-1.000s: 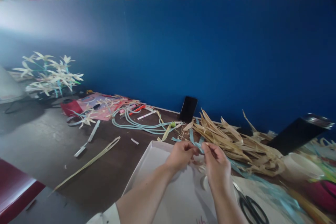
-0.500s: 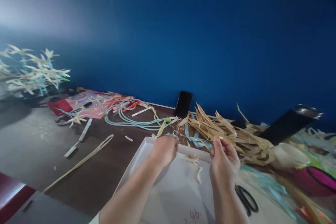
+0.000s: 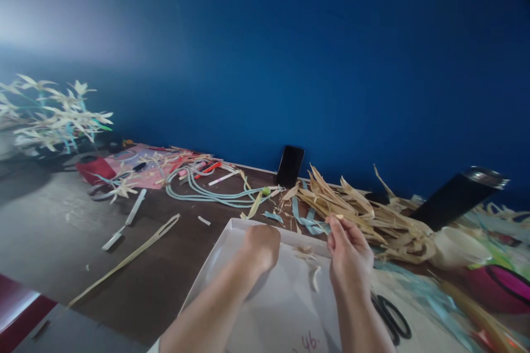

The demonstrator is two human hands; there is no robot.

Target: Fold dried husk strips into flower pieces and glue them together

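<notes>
My left hand (image 3: 263, 245) is curled into a fist over the far left part of a shallow white cardboard tray (image 3: 265, 298). Its fingertips are turned away, so whatever they hold is hidden. At the tray's far right corner my right hand (image 3: 351, 251) pinches a small pale piece of husk (image 3: 339, 216) between thumb and forefinger. Between the hands, inside the tray, lie a few curled cream petal-like husk pieces (image 3: 314, 278) and some thin scraps (image 3: 305, 253). Red handwriting marks the tray's floor near me.
Dried corn husks (image 3: 364, 212) are heaped beyond my right hand, near a black flask (image 3: 455, 198) and a white cup (image 3: 459, 248). Black-handled scissors (image 3: 391, 317) lie right of the tray. A phone (image 3: 290, 166) leans on the blue partition (image 3: 265, 77). Pale blue cords (image 3: 207, 196) lie left; husk flowers (image 3: 62, 113) stand far left.
My left hand has drawn back a little from the tray's far edge toward me. My right hand has shifted slightly left, still pinching the small piece.
</notes>
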